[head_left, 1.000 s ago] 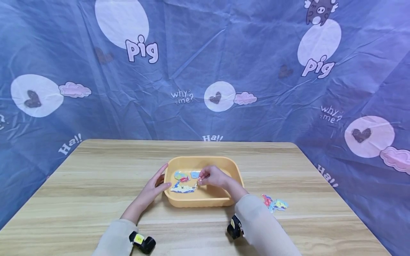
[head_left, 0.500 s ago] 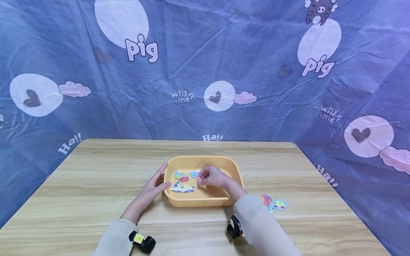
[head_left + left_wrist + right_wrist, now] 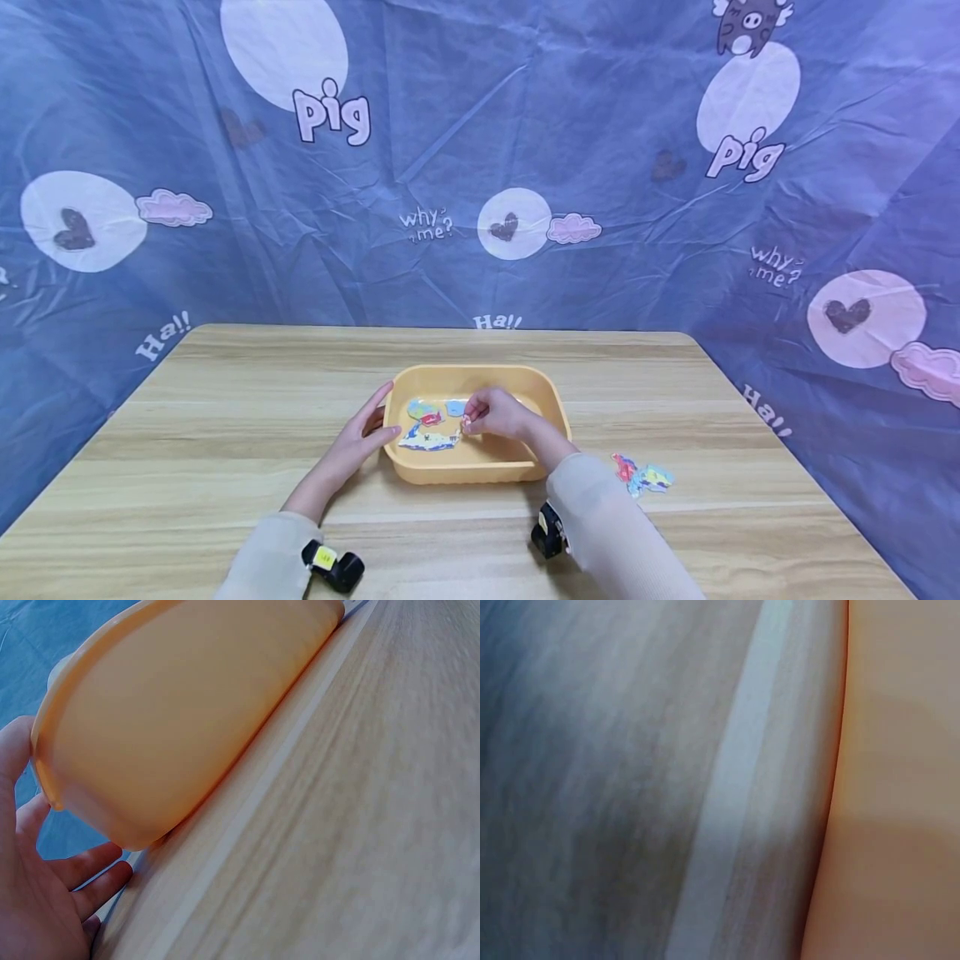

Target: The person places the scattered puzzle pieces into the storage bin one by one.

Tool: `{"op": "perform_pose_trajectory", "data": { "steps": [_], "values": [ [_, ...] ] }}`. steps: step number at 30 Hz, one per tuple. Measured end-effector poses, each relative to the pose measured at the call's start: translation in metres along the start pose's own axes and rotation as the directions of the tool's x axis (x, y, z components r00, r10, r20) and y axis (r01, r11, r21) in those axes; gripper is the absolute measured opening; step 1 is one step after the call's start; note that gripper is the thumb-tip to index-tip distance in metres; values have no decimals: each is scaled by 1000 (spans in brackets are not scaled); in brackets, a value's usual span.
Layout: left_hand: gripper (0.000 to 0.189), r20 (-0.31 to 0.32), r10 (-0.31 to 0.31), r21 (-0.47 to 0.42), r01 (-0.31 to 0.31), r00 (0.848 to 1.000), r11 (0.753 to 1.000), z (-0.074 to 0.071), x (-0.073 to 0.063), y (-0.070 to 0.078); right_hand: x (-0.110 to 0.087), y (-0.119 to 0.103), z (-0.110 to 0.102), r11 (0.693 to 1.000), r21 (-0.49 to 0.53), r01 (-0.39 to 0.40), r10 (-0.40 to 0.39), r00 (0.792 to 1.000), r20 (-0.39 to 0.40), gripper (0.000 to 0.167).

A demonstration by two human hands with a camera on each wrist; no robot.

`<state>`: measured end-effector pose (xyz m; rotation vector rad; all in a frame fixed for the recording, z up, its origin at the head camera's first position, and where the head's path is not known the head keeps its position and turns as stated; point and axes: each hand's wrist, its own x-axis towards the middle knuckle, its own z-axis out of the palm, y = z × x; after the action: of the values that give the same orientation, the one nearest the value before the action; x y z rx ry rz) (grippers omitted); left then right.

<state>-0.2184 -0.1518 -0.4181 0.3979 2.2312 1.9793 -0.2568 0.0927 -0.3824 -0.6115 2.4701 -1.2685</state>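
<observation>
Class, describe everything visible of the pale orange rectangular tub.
The pale orange, round-cornered rectangular tub looks like plastic, with low walls and an open top. It stands upright on the wood-grain table, long side toward the person. The left hand holds its left end, thumb over the rim; the right hand is inside. Flat, colourful printed pieces lie on its floor.

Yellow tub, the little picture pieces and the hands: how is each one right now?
Yellow tub: upright on the table, top open.
Pieces in the tub: loose, lying on its floor.
Pieces on the table: bunched together.
Left hand: spread against the tub's left end, touching it.
Right hand: inside the tub, pinching a small piece.
</observation>
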Motion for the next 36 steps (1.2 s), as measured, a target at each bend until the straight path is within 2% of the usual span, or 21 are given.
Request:
{"op": "perform_pose_trajectory", "data": {
  "steps": [7, 21, 26, 31, 36],
  "values": [
    [66, -10, -17, 8, 17, 1000, 1000, 0, 1, 0, -1, 2, -1, 1000, 11, -17, 17, 1000, 2, 17],
    [64, -25, -26, 17, 27, 999, 1000, 1, 0, -1, -2, 3, 0, 999, -31, -16, 16, 1000, -4, 20],
    [65, -13, -26, 26, 26, 1000, 999, 0, 0, -1, -2, 2, 0, 999, -36, -3, 2, 1000, -9, 19],
    [65, -5, 3, 17, -3, 1000, 1000, 0, -1, 0, -2, 1, -2, 999, -34, 14, -15, 1000, -19, 19],
    [65, -12, -6, 8, 6, 1000, 1000, 1, -1, 0, -3, -1, -5, 999, -9, 35, -35, 999, -39, 22]
  ]
}}
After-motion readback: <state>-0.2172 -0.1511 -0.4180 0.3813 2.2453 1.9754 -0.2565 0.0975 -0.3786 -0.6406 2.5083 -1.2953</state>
